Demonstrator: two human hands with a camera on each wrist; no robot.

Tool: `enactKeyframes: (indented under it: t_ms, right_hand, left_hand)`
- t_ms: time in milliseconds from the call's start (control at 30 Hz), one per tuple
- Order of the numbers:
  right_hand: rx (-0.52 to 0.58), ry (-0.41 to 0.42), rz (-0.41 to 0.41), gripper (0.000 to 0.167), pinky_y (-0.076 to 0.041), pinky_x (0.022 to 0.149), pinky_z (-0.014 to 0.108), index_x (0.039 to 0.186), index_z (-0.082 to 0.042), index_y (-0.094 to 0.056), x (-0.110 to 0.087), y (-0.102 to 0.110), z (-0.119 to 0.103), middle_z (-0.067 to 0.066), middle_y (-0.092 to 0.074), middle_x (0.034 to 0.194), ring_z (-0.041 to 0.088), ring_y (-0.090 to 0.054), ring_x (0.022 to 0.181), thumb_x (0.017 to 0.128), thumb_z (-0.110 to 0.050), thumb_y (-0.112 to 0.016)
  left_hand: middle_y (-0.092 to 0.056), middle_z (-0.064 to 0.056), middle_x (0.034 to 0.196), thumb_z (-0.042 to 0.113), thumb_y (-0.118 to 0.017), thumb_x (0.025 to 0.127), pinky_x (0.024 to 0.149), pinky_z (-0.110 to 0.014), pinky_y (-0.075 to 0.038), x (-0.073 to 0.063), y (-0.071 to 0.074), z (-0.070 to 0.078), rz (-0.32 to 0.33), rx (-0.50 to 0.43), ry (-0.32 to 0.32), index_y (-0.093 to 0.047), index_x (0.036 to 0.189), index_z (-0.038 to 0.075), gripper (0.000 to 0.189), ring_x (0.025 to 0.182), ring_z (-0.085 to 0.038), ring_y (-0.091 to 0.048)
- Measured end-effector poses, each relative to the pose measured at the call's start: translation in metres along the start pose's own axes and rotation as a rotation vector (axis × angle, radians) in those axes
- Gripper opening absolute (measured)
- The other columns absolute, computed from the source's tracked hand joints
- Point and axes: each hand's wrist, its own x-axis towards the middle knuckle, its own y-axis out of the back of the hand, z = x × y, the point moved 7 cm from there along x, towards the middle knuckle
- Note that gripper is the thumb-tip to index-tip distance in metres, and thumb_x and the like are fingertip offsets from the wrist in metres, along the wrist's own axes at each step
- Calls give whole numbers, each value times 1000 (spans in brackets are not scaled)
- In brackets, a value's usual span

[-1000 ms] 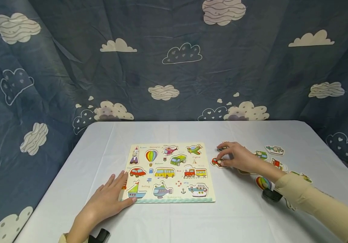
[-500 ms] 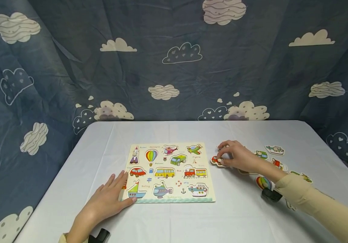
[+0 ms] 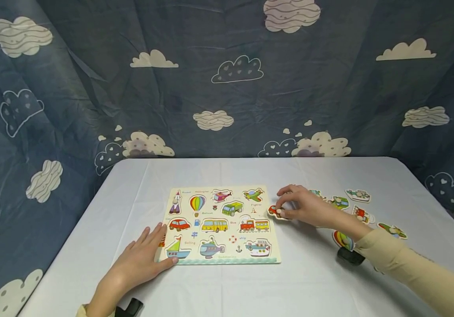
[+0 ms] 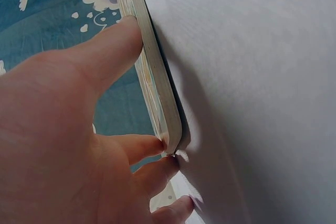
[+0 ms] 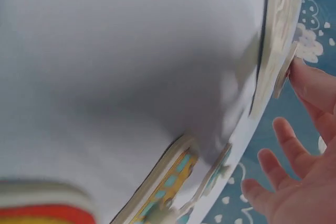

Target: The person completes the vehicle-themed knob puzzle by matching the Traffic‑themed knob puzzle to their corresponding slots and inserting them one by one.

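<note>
A puzzle board (image 3: 231, 261) printed with vehicles lies flat on the white table. My left hand (image 3: 137, 253) rests on its near left corner, fingers spread; in the left wrist view the thumb touches the edge of the board (image 4: 157, 72). My right hand (image 3: 310, 209) pinches a red car puzzle piece (image 3: 273, 211) between thumb and fingers, right at the board's right edge. From the right wrist, the piece (image 5: 284, 73) shows edge-on, raised and tilted, and the other fingers are spread apart from it.
Several loose puzzle pieces lie to the right: a balloon (image 3: 342, 239), a train (image 3: 361, 214), a ship (image 3: 357, 195), a green truck (image 3: 338, 202) and a plane (image 3: 392, 230). A yellow bus piece (image 5: 164, 187) lies under the right wrist. A cloud-patterned curtain (image 3: 235, 101) hangs behind.
My right hand has moved left with the red car piece, from among the loose pieces to the board's right edge. The left hand has stayed in place.
</note>
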Motion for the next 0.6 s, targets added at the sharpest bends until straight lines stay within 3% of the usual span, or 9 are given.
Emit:
enactKeyframes:
  t_ms: [333, 600]
  right_hand:
    - [-2, 96, 13, 19, -39, 97, 55, 97, -26, -74, 11, -9, -21, 11, -58, 127, 31, -49, 119, 85, -12, -78]
    - [22, 143, 3, 18, -35, 102, 56, 98, -26, -73, 19, -16, -40, 11, -57, 130, 32, -46, 124, 86, -12, -77]
  left_hand:
    - [-27, -15, 159, 67, -61, 84, 105, -70, -24, 0, -1, 0, 4, 11, -4, -30, 154, 6, 98, 143, -46, -21]
    - [-27, -15, 159, 65, -62, 85, 105, -70, -24, 0, 0, 0, 9, 10, -8, -30, 155, 6, 97, 143, -46, -20]
